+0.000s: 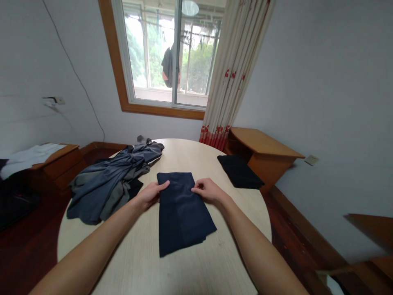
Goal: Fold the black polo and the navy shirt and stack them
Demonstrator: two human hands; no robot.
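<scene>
A dark navy folded garment (182, 217), perhaps trousers, lies in front of me on the round pale table (132, 262). My left hand (153, 191) grips its left edge near the far end, thumb on top and fingers partly hidden beneath. At the opposite edge, my right hand (206, 190) pinches the cloth between thumb and fingers. The garment's near end spreads a little wider, with uneven layers showing at its right corner.
A heap of grey and dark clothes (113, 176) covers the table's left side. On the right lies a folded black garment (240, 171). Beyond it stands a wooden desk (264, 143), beside a patterned curtain (233, 78) and a window. A wooden cabinet (61, 168) is at left.
</scene>
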